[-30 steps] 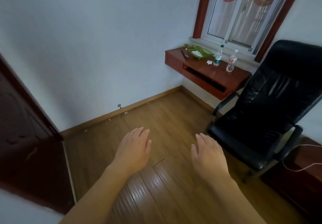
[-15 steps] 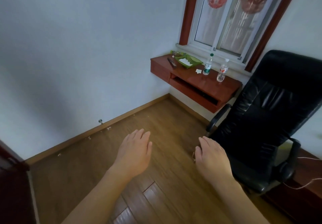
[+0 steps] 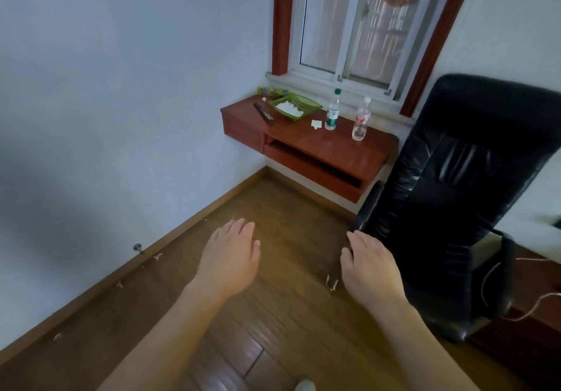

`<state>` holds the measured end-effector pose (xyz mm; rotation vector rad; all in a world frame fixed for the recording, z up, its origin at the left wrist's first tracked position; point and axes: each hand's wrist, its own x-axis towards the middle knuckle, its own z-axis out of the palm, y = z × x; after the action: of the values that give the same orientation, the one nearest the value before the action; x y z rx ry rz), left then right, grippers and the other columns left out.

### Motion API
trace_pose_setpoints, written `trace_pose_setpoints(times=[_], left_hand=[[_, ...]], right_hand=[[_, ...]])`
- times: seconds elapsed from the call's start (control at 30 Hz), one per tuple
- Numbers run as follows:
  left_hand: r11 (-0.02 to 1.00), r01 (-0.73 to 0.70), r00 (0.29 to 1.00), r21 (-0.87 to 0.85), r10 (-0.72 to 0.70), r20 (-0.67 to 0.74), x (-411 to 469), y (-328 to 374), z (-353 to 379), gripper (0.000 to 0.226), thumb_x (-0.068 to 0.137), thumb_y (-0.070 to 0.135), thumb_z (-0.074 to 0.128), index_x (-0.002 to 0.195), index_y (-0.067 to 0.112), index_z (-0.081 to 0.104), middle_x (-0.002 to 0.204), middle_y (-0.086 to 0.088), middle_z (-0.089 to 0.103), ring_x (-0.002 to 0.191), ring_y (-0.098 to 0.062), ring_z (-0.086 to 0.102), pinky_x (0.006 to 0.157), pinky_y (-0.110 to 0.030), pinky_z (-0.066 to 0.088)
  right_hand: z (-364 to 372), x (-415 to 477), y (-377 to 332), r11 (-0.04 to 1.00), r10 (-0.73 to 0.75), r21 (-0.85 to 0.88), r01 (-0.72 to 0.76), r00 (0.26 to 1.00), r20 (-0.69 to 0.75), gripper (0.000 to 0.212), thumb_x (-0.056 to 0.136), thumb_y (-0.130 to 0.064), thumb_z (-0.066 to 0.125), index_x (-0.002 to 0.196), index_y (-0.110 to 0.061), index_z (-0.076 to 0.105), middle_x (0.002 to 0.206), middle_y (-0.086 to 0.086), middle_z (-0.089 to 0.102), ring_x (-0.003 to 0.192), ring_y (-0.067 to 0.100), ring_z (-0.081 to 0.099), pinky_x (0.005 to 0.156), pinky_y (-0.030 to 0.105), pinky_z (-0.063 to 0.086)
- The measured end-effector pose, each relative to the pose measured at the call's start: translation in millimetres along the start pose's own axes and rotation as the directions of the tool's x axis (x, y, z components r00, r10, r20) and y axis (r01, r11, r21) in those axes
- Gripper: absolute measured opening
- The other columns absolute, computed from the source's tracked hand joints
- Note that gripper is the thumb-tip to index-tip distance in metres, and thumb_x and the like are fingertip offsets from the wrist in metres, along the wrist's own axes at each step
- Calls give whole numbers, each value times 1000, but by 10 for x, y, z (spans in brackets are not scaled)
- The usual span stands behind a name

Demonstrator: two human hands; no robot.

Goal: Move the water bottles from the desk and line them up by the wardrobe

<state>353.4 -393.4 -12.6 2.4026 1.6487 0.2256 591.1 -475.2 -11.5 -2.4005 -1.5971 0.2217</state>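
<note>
Up at one o'clock, under the window (image 3: pixel 349 26), a red wall-hung desk (image 3: pixel 343 150) carries both water bottles. The green-capped bottle (image 3: pixel 332 111) stands upright near the middle of the top. The red-labelled bottle (image 3: pixel 361 121) stands upright at its three o'clock, apart from it and nearer the desk's right end. At the green-capped bottle's nine o'clock lie a small paper scrap (image 3: pixel 315 124) and a green tray (image 3: pixel 308 105) holding something white.

A black office chair (image 3: pixel 455 208) fills the three o'clock side, its backrest close beside the desk's right end. Open wooden floor (image 3: pixel 288 202) runs from the hands toward the desk at twelve o'clock, bounded at nine o'clock by the skirting board (image 3: pixel 194 220) under the white wall.

The left hand (image 3: pixel 226 260) and right hand (image 3: pixel 372 272) hover palm-down over the floor, fingers relaxed and nearly straight, holding nothing. The right hand's fingertips sit near the chair's armrest.
</note>
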Motion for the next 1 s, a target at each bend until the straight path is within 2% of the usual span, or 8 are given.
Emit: trace_pose_setpoints(times=[0.33, 0.63, 1.0], left_hand=[[998, 62, 998, -28, -61, 17, 1358, 238, 189, 52, 103, 44, 29, 152, 26, 29, 158, 5, 30, 147, -14, 23, 120, -38, 22], [995, 86, 996, -57, -85, 16, 2484, 147, 275, 52, 102, 44, 30, 151, 25, 30, 158, 4, 32, 146, -15, 26, 119, -38, 25], [995, -72, 997, -64, 74, 27, 4348, -274, 236, 51, 103, 41, 32, 152, 27, 28, 160, 2, 27, 148, -18, 23, 120, -39, 20]], right_hand=[[140, 1413, 340, 999, 21, 49, -23, 999, 40, 52, 102, -41, 33, 150, -20, 36, 155, -3, 37, 144, 15, 30, 119, 36, 24], [146, 2503, 291, 999, 13, 33, -16, 997, 70, 55, 102, -42, 30, 153, -19, 31, 158, -1, 32, 146, 16, 25, 120, 39, 21], [356, 4021, -211, 992, 126, 19, -125, 992, -10, 55, 102, -42, 32, 151, -18, 34, 156, 0, 35, 145, 17, 28, 120, 39, 23]])
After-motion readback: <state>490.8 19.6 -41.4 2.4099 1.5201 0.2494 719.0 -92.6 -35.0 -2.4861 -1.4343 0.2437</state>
